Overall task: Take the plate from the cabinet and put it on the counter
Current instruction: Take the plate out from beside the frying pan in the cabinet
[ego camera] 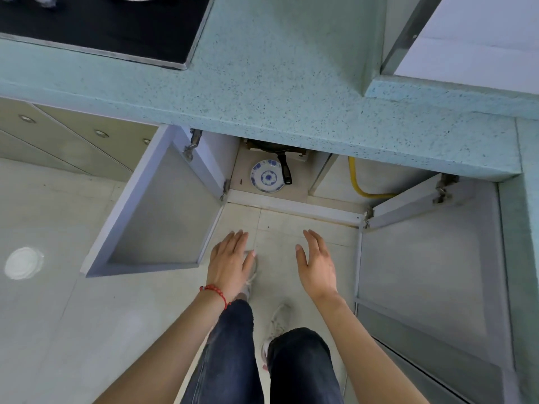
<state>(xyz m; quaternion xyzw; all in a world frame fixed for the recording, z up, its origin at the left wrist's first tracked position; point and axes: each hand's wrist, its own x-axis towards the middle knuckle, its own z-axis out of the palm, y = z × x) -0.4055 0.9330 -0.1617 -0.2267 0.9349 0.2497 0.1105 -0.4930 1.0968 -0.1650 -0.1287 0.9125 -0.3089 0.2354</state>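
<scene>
A white plate with a blue pattern [267,176] lies flat on the floor of the open lower cabinet [242,176], under the speckled teal counter [277,83]. A black pan [284,167] rests just behind and right of the plate, its handle beside the rim. My left hand [230,262] and my right hand [316,263] hover over the floor in front of the cabinet, both empty with fingers spread, well short of the plate.
Both cabinet doors stand open: the left door [160,217] and the right door [423,258] flank my hands. A yellow hose [354,176] runs inside the right compartment. A black cooktop [102,24] sits in the counter at top left. My legs and shoes are below.
</scene>
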